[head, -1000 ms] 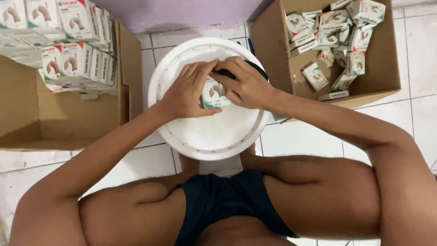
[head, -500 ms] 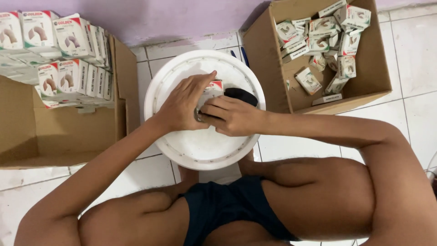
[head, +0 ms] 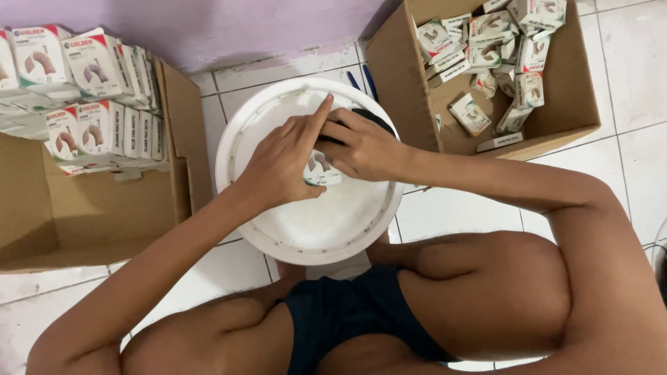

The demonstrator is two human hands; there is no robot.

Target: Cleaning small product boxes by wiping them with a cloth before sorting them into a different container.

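Note:
A small white carton [head: 321,171] with a picture of a pipe elbow lies on a round white lid [head: 306,222] between my legs. My left hand [head: 281,163] presses down on the carton, its forefinger stretched out towards the lid's far rim. My right hand [head: 361,146] grips the carton's far end, and under this hand a dark object [head: 368,114] partly shows. Most of the carton is hidden by both hands.
A cardboard box [head: 486,69] at the upper right holds several loose small cartons. A second cardboard box [head: 90,201] at the left has several neatly stacked cartons [head: 83,90]. Two blue pens [head: 361,80] lie on the white tiled floor by the purple wall.
The view has shifted slightly. Both hands stay on the carton and have worked it on the lid; my left forefinger now points out straight.

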